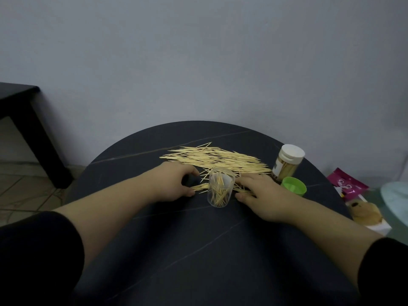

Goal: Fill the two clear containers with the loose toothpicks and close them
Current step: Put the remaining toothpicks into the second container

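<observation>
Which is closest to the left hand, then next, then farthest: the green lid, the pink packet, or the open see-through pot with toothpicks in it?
From the left hand:
1. Open clear pot, just to its right, in the middle.
2. Green lid, further right, beyond the right hand.
3. Pink packet, farthest, at the far right side.

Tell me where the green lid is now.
In the head view, the green lid lies on the right side of the table, just in front of the white-capped container, beside the right hand.
</observation>
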